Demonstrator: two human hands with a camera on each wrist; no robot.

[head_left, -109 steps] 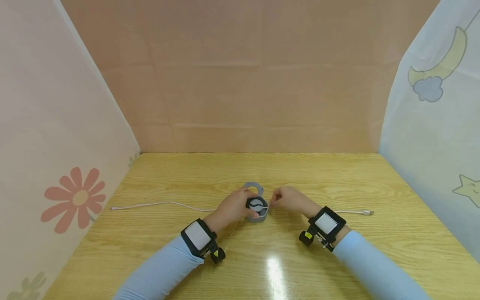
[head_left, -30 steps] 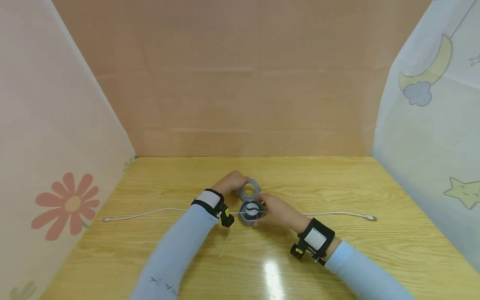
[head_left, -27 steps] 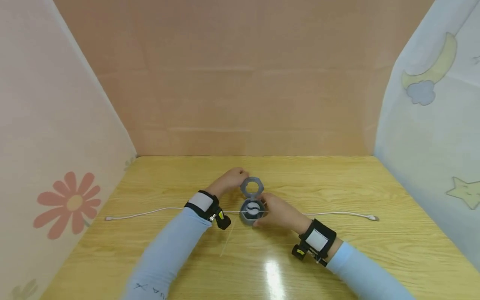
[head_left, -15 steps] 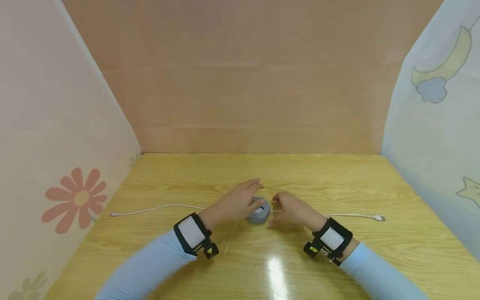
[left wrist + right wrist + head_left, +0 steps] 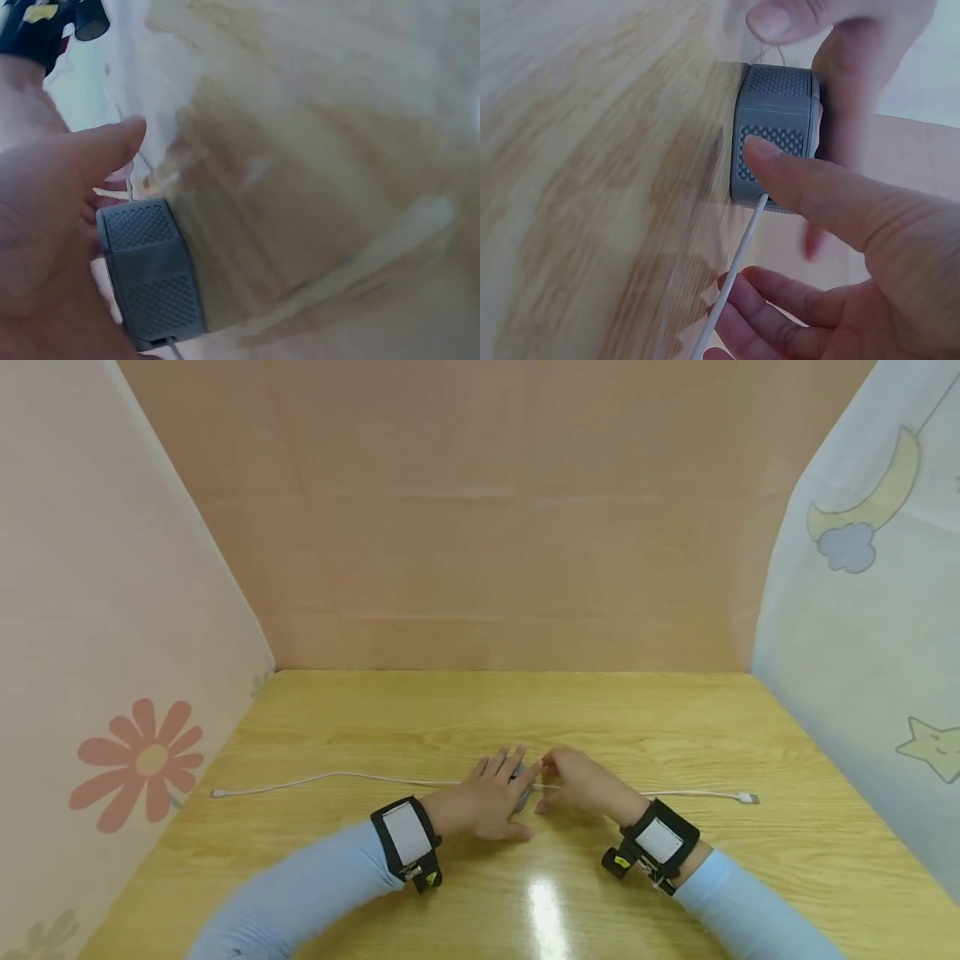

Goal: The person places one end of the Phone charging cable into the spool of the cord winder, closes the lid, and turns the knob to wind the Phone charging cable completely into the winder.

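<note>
A small grey hexagonal case [image 5: 523, 794] lies mid-table, nearly hidden beneath my left hand [image 5: 498, 787], which presses flat on its lid with straight fingers. The left wrist view shows the case's textured side [image 5: 150, 277] under my palm. My right hand [image 5: 550, 783] sits just right of the case; in the right wrist view one finger [image 5: 799, 176] rests against the case's side [image 5: 776, 135] while the others hang loosely curled. A thin white cable [image 5: 300, 779] runs out of the case to the left and to the right [image 5: 739, 262].
The wooden table [image 5: 480, 710] is walled by a brown backboard and printed cloth panels at left and right. The cable's ends lie near the left [image 5: 217, 793] and right [image 5: 744, 797] sides. A glare patch [image 5: 551, 897] shines near the front edge.
The case's lid, held up by my left hand a second ago, is now shut. My left hand has moved onto its top and lies flat. My right hand has shifted from the base to its right side.
</note>
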